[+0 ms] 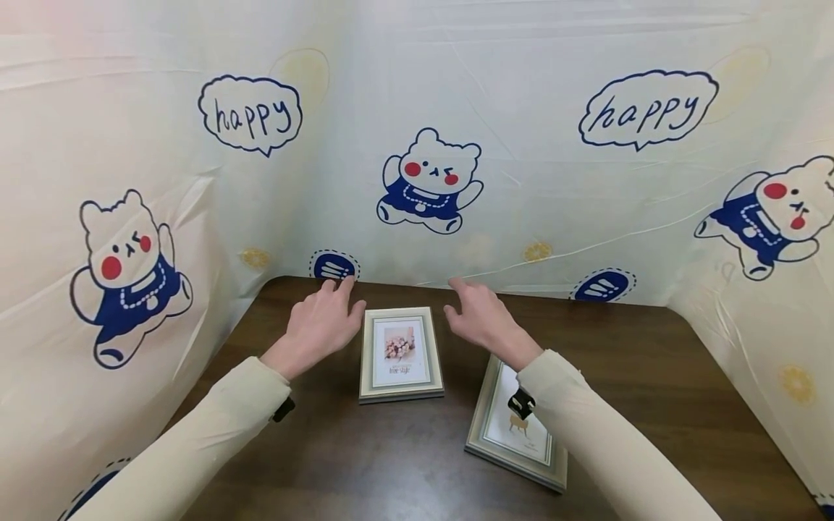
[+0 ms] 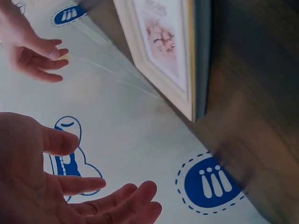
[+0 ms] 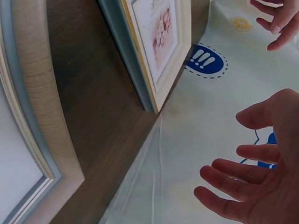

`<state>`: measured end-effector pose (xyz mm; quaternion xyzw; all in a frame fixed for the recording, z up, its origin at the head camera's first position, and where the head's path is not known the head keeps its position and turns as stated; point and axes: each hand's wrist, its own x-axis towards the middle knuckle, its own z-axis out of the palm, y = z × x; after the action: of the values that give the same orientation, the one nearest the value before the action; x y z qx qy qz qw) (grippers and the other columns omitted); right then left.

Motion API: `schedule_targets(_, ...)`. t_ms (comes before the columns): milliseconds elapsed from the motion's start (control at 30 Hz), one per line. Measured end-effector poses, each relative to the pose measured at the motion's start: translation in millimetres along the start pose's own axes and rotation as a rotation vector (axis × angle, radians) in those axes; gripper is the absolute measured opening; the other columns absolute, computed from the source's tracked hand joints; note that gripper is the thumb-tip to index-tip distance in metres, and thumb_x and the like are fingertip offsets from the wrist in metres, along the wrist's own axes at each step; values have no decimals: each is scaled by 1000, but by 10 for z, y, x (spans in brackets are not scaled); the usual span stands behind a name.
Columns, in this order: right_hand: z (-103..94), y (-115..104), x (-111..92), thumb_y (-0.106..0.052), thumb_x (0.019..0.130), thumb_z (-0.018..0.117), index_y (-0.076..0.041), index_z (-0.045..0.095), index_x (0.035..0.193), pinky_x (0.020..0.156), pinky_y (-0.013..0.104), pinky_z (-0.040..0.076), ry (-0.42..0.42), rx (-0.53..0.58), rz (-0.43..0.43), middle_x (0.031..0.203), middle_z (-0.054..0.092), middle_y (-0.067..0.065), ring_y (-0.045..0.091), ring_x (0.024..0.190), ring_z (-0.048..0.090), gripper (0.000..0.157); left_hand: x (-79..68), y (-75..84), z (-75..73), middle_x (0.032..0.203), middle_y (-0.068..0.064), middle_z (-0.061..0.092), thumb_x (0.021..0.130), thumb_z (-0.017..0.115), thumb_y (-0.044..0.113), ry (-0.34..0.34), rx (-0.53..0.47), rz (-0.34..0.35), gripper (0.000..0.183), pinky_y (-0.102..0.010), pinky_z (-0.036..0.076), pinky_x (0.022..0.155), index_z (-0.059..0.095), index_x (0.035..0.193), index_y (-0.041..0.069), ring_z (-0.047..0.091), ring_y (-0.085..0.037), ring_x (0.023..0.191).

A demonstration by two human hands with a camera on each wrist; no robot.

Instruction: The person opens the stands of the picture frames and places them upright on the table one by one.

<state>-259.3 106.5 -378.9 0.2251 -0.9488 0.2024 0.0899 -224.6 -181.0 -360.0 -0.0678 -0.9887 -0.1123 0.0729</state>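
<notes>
A cream picture frame (image 1: 401, 391) with a flower print lies face up on the dark table, between my two hands. Just left of its far corner is my left hand (image 1: 321, 322), fingers spread and holding nothing. On its right side my right hand (image 1: 485, 318) hovers, fingers extended, also holding nothing. A second picture frame (image 1: 478, 434), showing a small chair print, lies tilted nearer the front right, partly hidden under my right forearm. In the left wrist view, my left palm (image 2: 79, 182) shows with loosely bent fingers; the right wrist view shows my right fingers (image 3: 233, 179) apart from both frames.
The brown table (image 1: 313, 449) ends at a hanging white cloth (image 1: 534, 210) printed with bears and lettering, which encloses the back and both sides. Dark wrist cameras (image 1: 523, 402) sit on both sleeves.
</notes>
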Motion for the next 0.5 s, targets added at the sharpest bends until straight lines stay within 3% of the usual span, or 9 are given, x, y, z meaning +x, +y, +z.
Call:
schedule_targets(167, 87, -11, 14, -20, 102, 65, 5, 53, 149, 101, 51, 53, -35, 2, -11, 141, 61, 26, 39, 124, 64, 54, -87, -62, 57, 145, -33, 51, 107, 54, 35, -25, 17, -6, 63, -56, 59, 77, 43, 157, -2, 65, -42, 99)
schedule_targets(367, 219, -10, -10, -20, 102, 65, 1, 54, 150, 99, 51, 54, -89, 18, 21, 141, 62, 23, 37, 124, 64, 53, -173, -84, 154, 146, -35, 50, 108, 54, 35, -92, 44, -3, 64, -59, 58, 85, 42, 155, -8, 65, -45, 111)
schedule_targets(500, 303, -26, -46, -19, 101, 66, -1, 52, 152, 90, 48, 56, -113, 17, 36, 141, 62, 22, 34, 115, 67, 56, -206, -73, 230, 146, -35, 51, 108, 55, 36, -134, 26, 2, 66, -60, 57, 87, 42, 154, -10, 65, -46, 115)
